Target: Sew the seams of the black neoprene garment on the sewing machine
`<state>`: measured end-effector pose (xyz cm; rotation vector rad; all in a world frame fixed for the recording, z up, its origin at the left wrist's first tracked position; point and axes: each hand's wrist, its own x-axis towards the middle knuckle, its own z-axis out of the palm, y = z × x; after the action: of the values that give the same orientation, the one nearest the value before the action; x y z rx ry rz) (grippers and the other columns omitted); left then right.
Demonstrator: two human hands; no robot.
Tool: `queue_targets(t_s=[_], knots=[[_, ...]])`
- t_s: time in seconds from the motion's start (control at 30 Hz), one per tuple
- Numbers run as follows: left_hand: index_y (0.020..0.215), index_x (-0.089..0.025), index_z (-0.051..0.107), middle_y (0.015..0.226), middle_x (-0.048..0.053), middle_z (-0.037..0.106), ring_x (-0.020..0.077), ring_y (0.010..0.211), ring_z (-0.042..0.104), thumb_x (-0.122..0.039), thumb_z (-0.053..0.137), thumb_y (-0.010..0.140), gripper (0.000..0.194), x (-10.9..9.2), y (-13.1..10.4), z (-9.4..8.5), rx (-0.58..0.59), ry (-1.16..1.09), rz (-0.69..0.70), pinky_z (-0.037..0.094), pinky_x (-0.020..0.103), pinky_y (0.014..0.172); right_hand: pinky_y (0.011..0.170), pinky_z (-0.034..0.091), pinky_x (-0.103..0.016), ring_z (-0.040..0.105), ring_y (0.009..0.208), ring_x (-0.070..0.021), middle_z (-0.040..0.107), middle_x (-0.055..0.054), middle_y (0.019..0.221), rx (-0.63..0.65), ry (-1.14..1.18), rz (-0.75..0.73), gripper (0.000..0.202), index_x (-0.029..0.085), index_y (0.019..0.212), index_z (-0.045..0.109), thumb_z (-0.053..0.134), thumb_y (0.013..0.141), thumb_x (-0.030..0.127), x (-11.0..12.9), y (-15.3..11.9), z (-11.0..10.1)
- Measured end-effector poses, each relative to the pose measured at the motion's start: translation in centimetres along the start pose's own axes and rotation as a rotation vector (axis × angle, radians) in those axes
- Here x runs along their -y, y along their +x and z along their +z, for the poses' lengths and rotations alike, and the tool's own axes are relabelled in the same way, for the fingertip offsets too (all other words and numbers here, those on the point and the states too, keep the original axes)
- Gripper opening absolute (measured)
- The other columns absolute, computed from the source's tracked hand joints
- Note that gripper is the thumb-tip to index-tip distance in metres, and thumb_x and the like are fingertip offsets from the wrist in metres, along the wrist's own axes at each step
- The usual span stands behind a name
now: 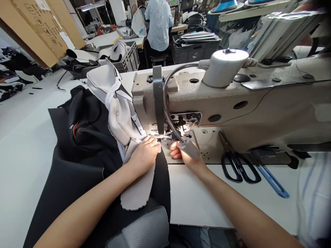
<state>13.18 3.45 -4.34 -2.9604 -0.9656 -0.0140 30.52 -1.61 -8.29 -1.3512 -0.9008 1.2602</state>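
Setting: a garment workshop, where a white work table (26, 144) carries a beige industrial sewing machine (232, 100); cardboard sheets lean at the far left.
Left hand (144, 155): pressed flat, fingers spread, on a grey mesh fabric panel (137, 189), gripping nothing, pinning the panel just before the needle area.
Right hand (184, 155): resting beside the presser foot, partly hidden behind the small grey lamp head (190, 148) of a flexible gooseneck; whether its fingers pinch the cloth cannot be told.
Workpiece: the grey mesh panel lies on black smooth fabric (77, 162), its front edge under the machine head, the rest rising behind in a grey and white heap (108, 89).
Nearby: black-handled scissors (236, 167) and blue tweezers (271, 179) lie right of the hands, on the table.
Technique: judged from this, even flat pressure, fingertips kept clear of the needle, would feed the seam straight.
Background: a person in a light blue shirt (158, 24) sits facing away at another table.
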Motion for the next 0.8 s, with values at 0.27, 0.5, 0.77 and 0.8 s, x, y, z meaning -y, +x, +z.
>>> queue_targets(t_s=[0.27,0.5,0.77,0.8], knots=[[0.089,-0.014,0.062,0.099,0.010,0.062,0.0238,0.106,0.055,-0.005,0.039,0.085,0.024,-0.13,-0.21,-0.14,-0.047,0.017,0.032,0.042,0.044,0.102,0.047,0.052,-0.019,0.065,0.055,-0.0128,0.070,-0.004,0.075,-0.030,0.000,0.006,0.025,0.018,0.083,0.064,0.052,0.074,0.037,0.26,-0.15,0.16],[0.092,-0.010,0.062,0.105,0.013,0.061,0.0253,0.113,0.052,-0.003,0.043,0.082,0.022,-0.39,-0.20,-0.56,0.019,0.017,0.011,0.038,0.040,0.107,0.049,0.052,-0.018,0.065,0.057,-0.0120,0.071,-0.004,0.079,-0.002,-0.002,-0.053,0.024,0.017,0.084,0.063,0.052,0.073,0.035,0.27,-0.35,0.04],[0.088,-0.012,0.061,0.101,0.011,0.062,0.0243,0.108,0.054,-0.005,0.041,0.085,0.021,-0.25,-0.31,-0.24,-0.022,0.015,0.029,0.038,0.043,0.107,0.049,0.052,-0.019,0.064,0.056,-0.0121,0.068,-0.003,0.072,-0.012,-0.025,-0.030,0.025,0.018,0.076,0.060,0.051,0.068,0.040,0.75,-0.54,0.13],[0.089,-0.012,0.061,0.102,0.011,0.062,0.0244,0.109,0.054,-0.005,0.041,0.085,0.022,-0.23,-0.33,-0.19,-0.025,0.019,0.030,0.038,0.043,0.107,0.049,0.052,-0.019,0.064,0.055,-0.0117,0.068,-0.002,0.071,-0.013,-0.026,-0.024,0.025,0.018,0.074,0.059,0.051,0.067,0.040,0.89,-0.56,0.17]])
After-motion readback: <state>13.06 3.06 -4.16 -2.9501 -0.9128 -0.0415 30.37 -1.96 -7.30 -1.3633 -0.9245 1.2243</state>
